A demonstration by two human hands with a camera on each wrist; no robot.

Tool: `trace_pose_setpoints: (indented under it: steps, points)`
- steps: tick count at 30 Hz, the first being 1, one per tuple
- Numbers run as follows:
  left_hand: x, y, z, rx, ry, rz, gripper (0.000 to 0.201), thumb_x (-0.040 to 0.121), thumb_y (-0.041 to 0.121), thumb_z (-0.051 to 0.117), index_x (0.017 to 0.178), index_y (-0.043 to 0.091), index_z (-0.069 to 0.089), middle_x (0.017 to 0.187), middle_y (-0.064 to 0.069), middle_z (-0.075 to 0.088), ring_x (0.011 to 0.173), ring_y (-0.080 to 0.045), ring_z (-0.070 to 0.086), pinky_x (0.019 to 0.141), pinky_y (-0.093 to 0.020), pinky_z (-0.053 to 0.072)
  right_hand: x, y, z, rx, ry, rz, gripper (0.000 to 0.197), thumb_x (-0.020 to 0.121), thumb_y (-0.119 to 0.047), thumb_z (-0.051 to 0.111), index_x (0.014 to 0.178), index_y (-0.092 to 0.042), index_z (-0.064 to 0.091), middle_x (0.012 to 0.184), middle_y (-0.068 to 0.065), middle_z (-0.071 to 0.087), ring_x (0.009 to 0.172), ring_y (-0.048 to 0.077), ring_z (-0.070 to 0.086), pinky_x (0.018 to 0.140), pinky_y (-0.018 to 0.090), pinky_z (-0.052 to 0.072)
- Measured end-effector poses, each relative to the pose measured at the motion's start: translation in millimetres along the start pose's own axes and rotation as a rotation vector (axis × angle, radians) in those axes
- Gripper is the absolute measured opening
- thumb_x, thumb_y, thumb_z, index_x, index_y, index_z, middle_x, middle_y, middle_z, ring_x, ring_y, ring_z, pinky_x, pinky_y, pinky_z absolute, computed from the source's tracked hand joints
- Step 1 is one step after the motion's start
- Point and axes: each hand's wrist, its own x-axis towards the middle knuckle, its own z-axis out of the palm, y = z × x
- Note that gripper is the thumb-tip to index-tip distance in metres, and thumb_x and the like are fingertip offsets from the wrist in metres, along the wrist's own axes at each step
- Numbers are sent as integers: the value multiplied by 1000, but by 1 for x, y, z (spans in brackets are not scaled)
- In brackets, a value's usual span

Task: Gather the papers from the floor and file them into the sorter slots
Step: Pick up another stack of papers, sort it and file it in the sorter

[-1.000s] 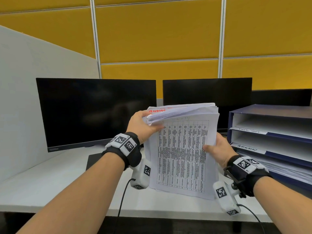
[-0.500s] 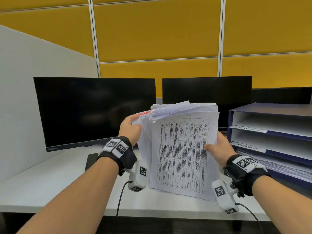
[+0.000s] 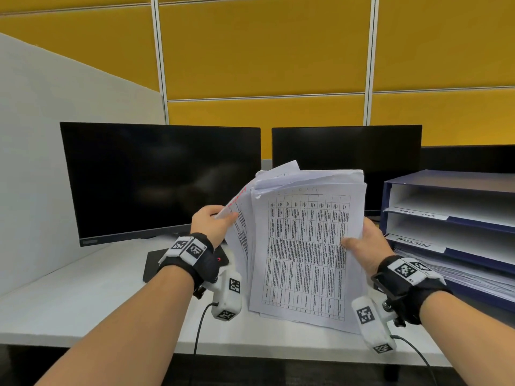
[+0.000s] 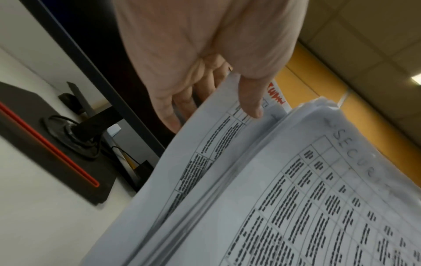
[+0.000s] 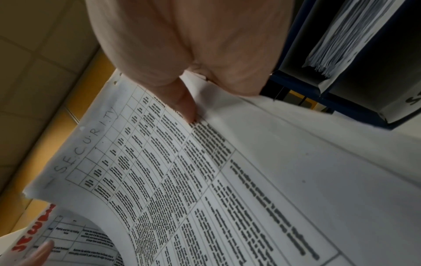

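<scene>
I hold a thick stack of printed papers [image 3: 303, 252] upright above the desk, between both hands. Its front sheet [image 5: 173, 162] carries a table and the handwritten word SECURITY. My right hand [image 3: 362, 240] grips the stack's right edge, thumb on the front. My left hand [image 3: 211, 222] pinches a sheet with red writing [image 4: 276, 95] at the stack's left side, thumb [image 4: 250, 102] on its face, and holds it apart from the rest. The blue sorter [image 3: 457, 185] stands at the right with labelled slots; the lowest slot holds papers [image 3: 459, 271].
Two dark monitors [image 3: 158, 179] stand behind the papers on the white desk [image 3: 69, 296]. A black monitor base with a red stripe [image 4: 45, 142] lies under the left one. A grey partition closes the left side, yellow panels the back.
My left hand has drawn the red-lettered sheet out to the left and down, fanning the stack open. The right hand keeps its grip almost still.
</scene>
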Motion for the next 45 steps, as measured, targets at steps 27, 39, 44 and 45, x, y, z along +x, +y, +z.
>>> trace_pose_setpoints:
  steps: [27, 39, 44, 45]
  points:
    - [-2, 7, -17, 73, 129, 52, 7, 86, 16, 65, 80, 19, 64, 71, 7, 61, 71, -17, 60, 62, -23, 50, 2, -1, 9, -63, 90, 16, 50, 85, 10, 56, 129, -11, 48, 124, 7, 60, 111, 24, 56, 95, 42, 48]
    - [2, 6, -82, 272, 302, 40, 18, 91, 9, 58, 107, 4, 66, 97, -14, 65, 95, -33, 62, 76, -34, 46, 23, -2, -1, -124, 416, 144, 20, 80, 2, 55, 100, 1, 58, 89, 19, 64, 76, 32, 58, 63, 33, 45]
    - [-8, 20, -76, 248, 113, 88, 12, 90, 9, 58, 99, 12, 66, 88, -6, 67, 82, -24, 64, 73, -35, 50, 14, -11, 3, -152, 362, 87, 11, 82, 2, 56, 91, 6, 61, 83, 17, 62, 70, 27, 54, 60, 29, 41]
    - [-10, 24, -70, 244, 69, 105, 11, 90, 8, 58, 93, 15, 66, 85, -5, 68, 81, -24, 65, 72, -35, 52, 9, -15, 4, -170, 330, 39, 8, 83, 4, 55, 87, 7, 62, 80, 16, 60, 68, 25, 52, 57, 27, 39]
